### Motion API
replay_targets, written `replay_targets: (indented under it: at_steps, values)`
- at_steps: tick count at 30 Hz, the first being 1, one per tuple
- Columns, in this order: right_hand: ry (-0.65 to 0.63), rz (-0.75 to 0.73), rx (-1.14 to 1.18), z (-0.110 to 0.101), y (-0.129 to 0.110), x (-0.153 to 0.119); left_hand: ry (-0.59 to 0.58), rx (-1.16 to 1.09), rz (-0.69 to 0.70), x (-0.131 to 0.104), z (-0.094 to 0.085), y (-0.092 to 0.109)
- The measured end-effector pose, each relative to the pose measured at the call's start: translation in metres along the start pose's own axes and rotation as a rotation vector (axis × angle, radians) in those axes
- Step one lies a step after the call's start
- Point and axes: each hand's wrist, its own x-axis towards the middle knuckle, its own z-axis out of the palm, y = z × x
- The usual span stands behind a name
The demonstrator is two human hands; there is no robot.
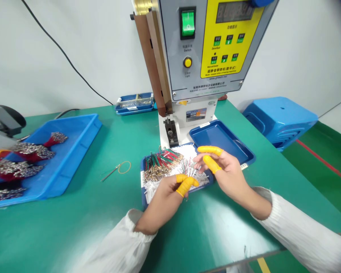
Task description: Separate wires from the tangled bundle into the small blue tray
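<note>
Yellow covers sit on the thumb and a finger of both hands. My left hand (170,197) is closed in a pinch at the front of a blue tray (143,191), with thin wires showing by its fingertips. My right hand (226,170) hovers over the tray's right side, its thumb and finger apart. The tray holds a bundle of red and green wires (166,157) with brass-coloured ends, and many white pieces (152,187). Behind the tray rises a grey and white machine (182,83) with a small black press part (171,132).
A blue bin (74,151) with bundled red wires (31,151) stands at the left. On the green table (108,227) lie a rubber band (124,167) and a loose wire. An empty blue tray (224,140) is right of the machine; a blue stool (281,113) stands beyond.
</note>
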Motion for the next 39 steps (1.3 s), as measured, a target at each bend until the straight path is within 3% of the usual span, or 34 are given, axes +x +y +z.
replay_targets:
  at_steps: [4,10,15,20,29,39]
  values:
    - [0.036,0.066,-0.016,-0.004,0.002,0.005,0.029,-0.008,-0.004,0.0,0.0,0.002]
    - [-0.188,0.222,0.039,0.002,-0.002,0.003,-0.005,-0.003,0.025,0.0,0.0,0.003]
    - [-0.236,0.26,0.008,0.006,0.001,-0.001,-0.083,-0.043,0.035,-0.002,0.001,0.006]
    - [-0.246,0.259,-0.068,0.003,0.003,0.0,-0.091,-0.028,0.03,-0.002,0.001,0.008]
    - [-0.14,0.163,-0.074,0.0,-0.002,0.002,-0.106,-0.034,-0.008,-0.001,0.001,-0.003]
    - [-0.231,0.199,-0.103,-0.002,0.003,0.0,-0.074,0.013,0.018,-0.002,-0.001,-0.001]
